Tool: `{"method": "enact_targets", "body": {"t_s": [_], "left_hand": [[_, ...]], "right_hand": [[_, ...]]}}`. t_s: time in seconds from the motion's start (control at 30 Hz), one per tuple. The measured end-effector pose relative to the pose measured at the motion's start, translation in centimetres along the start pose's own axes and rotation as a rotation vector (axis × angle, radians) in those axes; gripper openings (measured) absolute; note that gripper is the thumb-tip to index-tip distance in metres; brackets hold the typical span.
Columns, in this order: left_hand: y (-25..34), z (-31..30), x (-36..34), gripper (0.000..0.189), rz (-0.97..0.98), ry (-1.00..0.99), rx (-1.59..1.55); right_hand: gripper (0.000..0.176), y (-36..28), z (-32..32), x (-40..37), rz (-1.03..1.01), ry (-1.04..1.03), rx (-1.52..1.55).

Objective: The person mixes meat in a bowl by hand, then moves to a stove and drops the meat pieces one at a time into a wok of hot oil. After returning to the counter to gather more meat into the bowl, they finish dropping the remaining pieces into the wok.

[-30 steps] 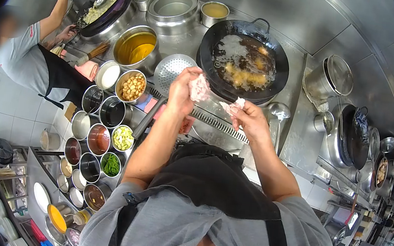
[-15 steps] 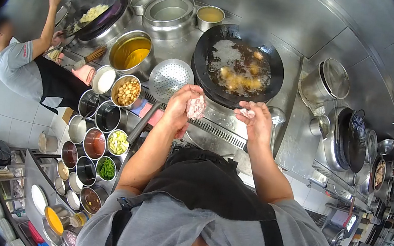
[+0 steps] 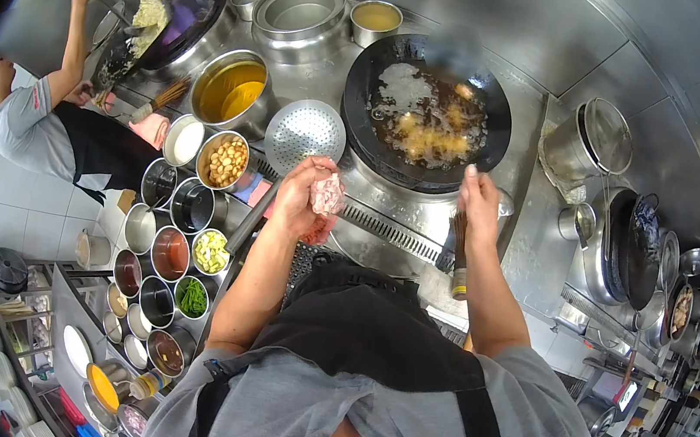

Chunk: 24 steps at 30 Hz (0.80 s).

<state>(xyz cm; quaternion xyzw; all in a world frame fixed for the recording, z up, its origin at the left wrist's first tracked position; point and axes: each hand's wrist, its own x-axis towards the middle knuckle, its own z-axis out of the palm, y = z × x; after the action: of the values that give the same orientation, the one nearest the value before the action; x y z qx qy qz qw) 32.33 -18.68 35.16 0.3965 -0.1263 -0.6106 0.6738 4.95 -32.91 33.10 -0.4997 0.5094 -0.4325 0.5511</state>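
Note:
My left hand (image 3: 293, 198) is closed around a lump of pale pink raw meat (image 3: 328, 194), at the near side of a perforated strainer (image 3: 305, 139). More reddish meat (image 3: 316, 230) shows below that hand. My right hand (image 3: 479, 206) is at the near right rim of a black wok (image 3: 498, 119), seen edge-on with fingers stretched forward and no meat visible in it. Golden pieces (image 3: 429, 141) fry in bubbling dark oil inside the wok. A bristle brush (image 3: 457, 253) with a banded handle is just left of my right wrist.
At left are a pot of yellow oil (image 3: 231, 90), a pot of browned pieces (image 3: 224, 159) and several sauce and vegetable containers (image 3: 193, 297). A co-worker (image 3: 35, 110) tilts a wok at far left. Stacked pans (image 3: 630, 249) stand at right.
My right hand has moved forward and right to the wok's rim, and the small meat piece it held is out of sight. My left hand has shifted slightly left and down with its meat.

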Motion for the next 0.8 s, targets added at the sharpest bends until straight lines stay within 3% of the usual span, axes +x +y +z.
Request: {"method": "enact_targets", "body": {"t_s": [0.1,0.2,0.27,0.3,0.37,0.4,0.47,0.5,0.53,0.57,0.63,0.7,0.8], "left_hand": [[0.0,-0.1,-0.6,0.017,0.025,0.051,-0.033],[0.1,-0.7,-1.4,0.018,0.04,0.105,-0.051],[0.2,-0.9,-2.2,0.017,0.046,0.123,-0.04],[0.3,-1.0,-2.5,0.017,0.05,0.141,-0.028],[0.2,-1.2,-2.7,0.016,0.069,0.144,-0.024],[0.2,-1.0,-2.9,0.016,0.09,0.174,-0.004],[-0.2,-1.3,-3.1,0.014,0.115,0.212,0.022],[-0.2,-1.2,-3.2,0.014,0.118,0.219,0.022],[-0.2,-0.9,-3.2,0.015,0.115,0.218,0.004],[-0.1,-0.7,-3.2,0.016,0.11,0.213,-0.013],[0.2,-0.5,-3.1,0.018,0.087,0.166,-0.035],[0.3,0.0,-2.7,0.024,0.109,0.103,-0.08],[0.7,1.8,-2.3,0.036,0.107,-0.04,-0.083]], "right_hand": [[0.034,2.0,-0.4,3.0,-0.111,-0.139,-0.082],[0.04,1.4,-0.8,5.7,0.058,-0.187,-0.089],[0.038,-0.1,-1.3,8.3,0.135,-0.153,-0.692],[0.038,0.5,-1.8,10.1,0.131,-0.157,-0.693],[0.036,3.2,-3.0,14.3,-0.207,-0.104,-1.074],[0.036,4.7,-3.5,16.7,-0.211,-0.115,-1.078],[0.032,7.0,-3.7,20.1,-0.56,0.104,-0.859],[0.029,2.1,-2.5,17.8,-0.426,0.132,-0.828],[0.031,6.0,-4.3,23.3,-0.403,0.103,-0.431],[0.031,4.2,-3.9,21.7,-0.403,0.103,-0.428],[0.03,-4.2,-2.1,13.8,-0.509,0.169,0.019],[0.027,-8.4,-1.4,6.7,-0.45,0.126,-0.038],[0.021,-6.9,0.8,-1.6,-0.256,-0.215,-0.03]]}}
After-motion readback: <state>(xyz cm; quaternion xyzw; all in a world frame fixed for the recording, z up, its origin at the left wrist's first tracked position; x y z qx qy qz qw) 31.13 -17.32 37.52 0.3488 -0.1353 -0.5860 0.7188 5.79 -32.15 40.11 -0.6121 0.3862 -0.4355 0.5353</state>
